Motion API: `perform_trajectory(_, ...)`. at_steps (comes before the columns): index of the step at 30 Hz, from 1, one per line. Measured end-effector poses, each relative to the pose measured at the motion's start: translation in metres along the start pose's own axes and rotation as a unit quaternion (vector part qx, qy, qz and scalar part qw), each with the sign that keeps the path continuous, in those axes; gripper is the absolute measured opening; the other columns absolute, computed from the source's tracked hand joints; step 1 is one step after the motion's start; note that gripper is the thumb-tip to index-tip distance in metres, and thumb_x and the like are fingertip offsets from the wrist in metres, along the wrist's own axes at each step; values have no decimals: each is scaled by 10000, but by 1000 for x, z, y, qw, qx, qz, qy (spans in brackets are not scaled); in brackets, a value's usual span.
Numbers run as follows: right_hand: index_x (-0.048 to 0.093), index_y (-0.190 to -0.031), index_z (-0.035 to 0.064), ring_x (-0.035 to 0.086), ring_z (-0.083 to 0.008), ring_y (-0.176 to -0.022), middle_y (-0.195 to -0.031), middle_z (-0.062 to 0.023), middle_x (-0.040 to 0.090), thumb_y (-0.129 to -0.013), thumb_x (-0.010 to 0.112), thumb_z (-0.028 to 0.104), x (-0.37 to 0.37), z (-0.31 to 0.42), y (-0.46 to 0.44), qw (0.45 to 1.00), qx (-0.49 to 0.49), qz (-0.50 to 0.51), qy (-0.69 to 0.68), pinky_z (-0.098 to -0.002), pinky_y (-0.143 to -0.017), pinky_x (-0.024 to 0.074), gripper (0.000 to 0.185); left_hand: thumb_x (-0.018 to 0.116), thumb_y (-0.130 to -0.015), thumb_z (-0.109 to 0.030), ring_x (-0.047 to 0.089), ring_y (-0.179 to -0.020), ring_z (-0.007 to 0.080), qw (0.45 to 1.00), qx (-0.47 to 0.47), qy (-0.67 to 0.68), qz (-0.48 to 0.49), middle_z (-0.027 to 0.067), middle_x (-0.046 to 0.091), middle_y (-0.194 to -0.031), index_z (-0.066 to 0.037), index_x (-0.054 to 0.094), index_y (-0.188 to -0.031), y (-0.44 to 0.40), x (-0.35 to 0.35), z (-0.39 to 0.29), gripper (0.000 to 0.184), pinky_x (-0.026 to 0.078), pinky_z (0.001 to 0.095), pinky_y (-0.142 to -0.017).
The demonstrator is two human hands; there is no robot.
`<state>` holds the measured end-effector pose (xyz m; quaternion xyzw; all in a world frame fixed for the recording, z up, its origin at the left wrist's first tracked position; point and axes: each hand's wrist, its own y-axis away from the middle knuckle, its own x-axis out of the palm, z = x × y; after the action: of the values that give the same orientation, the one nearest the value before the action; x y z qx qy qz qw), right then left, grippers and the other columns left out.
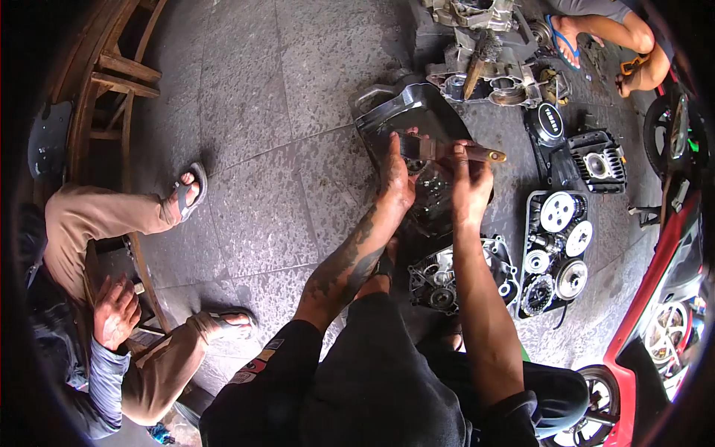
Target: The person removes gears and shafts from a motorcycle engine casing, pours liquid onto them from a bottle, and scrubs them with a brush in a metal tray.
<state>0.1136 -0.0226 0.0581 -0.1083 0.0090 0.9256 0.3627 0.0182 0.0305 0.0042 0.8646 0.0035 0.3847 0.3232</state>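
My right hand [471, 190] grips a paint brush [491, 156] by its handle, whose holed end points right. The brush head points left, toward my left hand [397, 180]. My left fingers are closed around a small dark part [411, 147] that the brush head meets; its exact kind I cannot make out. Both hands are over a black basin [417, 99] with wet, dark contents. Just below the basin, partly behind my right forearm, lies an engine case [436, 287] with gears in it.
A tray [529, 223] of gears and clutch parts lies at right, near a YAMAHA cover [550, 123] and a finned cylinder [599, 165]. Engine cases [488, 82] stand at the back. People sit at left and upper right. A red motorcycle [648, 279] borders the right.
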Motion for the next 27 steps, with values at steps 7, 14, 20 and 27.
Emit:
perform_trajectory(7, 627, -997, -26, 619, -158, -839, -909, -85, 667, -910, 626, 192, -7, -1, 6, 992, 51, 67, -94, -337, -722, 516, 235, 330, -998, -446, 617, -997, 188, 1000, 1, 3, 28, 75, 640, -1124, -136, 566, -1198, -9, -6, 4, 438, 458, 346, -915)
perform_trajectory(14, 643, -984, -7, 680, -198, -770, -848, -157, 698, -913, 606, 193, -17, 5, 2, 999, -8, -6, 44, -322, -722, 517, 216, 348, -973, -515, 629, -965, 239, 996, 31, 37, 69, 96, 635, -1119, -126, 552, -1189, -12, -6, -1, 490, 478, 376, -909)
perform_trajectory(20, 650, -959, -5, 675, -204, -792, -858, -144, 696, -916, 599, 208, -28, 2, 1, 994, -1, -66, 92, -334, -740, 516, 223, 460, -937, -519, 620, -1013, 258, 999, -1, 34, 37, 90, 634, -1105, -128, 515, -1209, -9, -1, -2, 479, 505, 396, -876)
perform_trajectory(27, 642, -991, -12, 664, -183, -813, -879, -127, 693, -911, 614, 199, -28, -10, 7, 998, -4, -20, 65, -312, -746, 517, 228, 477, -954, -466, 602, -901, 117, 999, 33, -4, -4, 0, 631, -1036, -142, 612, -1120, -11, 4, 3, 387, 505, 304, -765)
